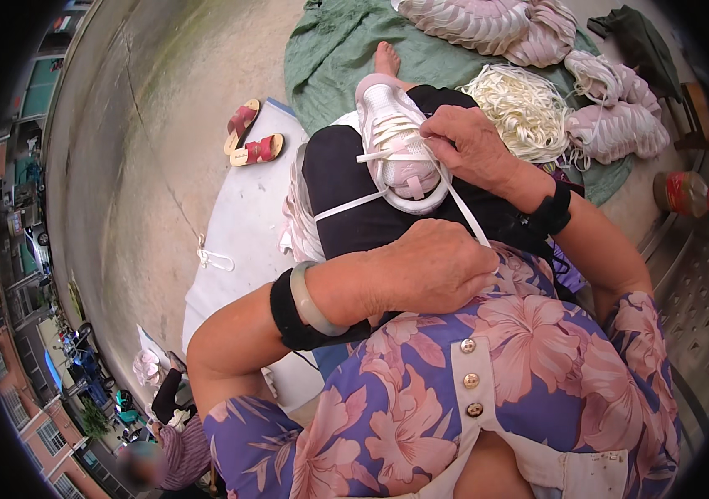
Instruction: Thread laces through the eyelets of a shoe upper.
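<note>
A pink and white sneaker (408, 170) rests on my lap, its toe pointing away from me. White shoelace (464, 208) runs in crosswise rows over its tongue. My right hand (471, 150) pinches the lace at the right edge of the eyelets. Nearer to my body, my left hand (442, 266) is closed in a fist around a lace end, which runs taut up to the shoe's collar. Another loose lace end (350, 204) trails leftward over my black trousers.
A heap of cream laces (521, 112) lies on green cloth (321, 58). Bundled sneakers (620, 133) and a stacked row of shoe pieces (487, 25) sit beyond. Red sandals (256, 150) lie left; a bottle (685, 195) stands right. Another person (184, 453) sits at lower left.
</note>
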Tool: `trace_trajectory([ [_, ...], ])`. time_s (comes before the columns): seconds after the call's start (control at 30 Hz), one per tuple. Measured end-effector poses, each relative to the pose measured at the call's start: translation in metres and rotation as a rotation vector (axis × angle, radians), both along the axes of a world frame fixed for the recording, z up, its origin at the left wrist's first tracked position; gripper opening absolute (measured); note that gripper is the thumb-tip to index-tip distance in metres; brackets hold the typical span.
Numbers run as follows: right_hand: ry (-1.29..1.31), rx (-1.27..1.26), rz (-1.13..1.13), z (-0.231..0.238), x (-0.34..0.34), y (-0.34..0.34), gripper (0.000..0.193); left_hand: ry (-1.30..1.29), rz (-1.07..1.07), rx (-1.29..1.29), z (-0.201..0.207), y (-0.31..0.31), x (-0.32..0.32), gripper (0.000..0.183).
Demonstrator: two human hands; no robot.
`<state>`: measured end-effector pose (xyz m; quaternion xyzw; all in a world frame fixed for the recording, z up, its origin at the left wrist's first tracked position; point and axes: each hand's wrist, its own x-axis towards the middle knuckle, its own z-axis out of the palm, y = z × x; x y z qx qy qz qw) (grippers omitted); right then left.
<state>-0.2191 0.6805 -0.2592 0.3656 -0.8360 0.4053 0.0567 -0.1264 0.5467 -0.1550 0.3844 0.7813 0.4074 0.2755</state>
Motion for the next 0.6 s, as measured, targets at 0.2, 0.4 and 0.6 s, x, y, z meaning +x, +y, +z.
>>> trace_trajectory([
  [0.2,-0.036,-0.034,-0.007,-0.001,0.003,0.004,0.009,-0.07,0.003,-0.047,0.006,-0.001,-0.002,0.013],
  [0.4,-0.026,-0.034,0.009,0.013,0.005,-0.008,0.007,-0.056,0.012,-0.03,0.007,0.002,0.0,0.014],
  [0.6,-0.007,0.001,-0.018,0.009,0.002,-0.009,0.007,-0.008,0.008,-0.025,0.004,0.002,0.002,0.016],
])
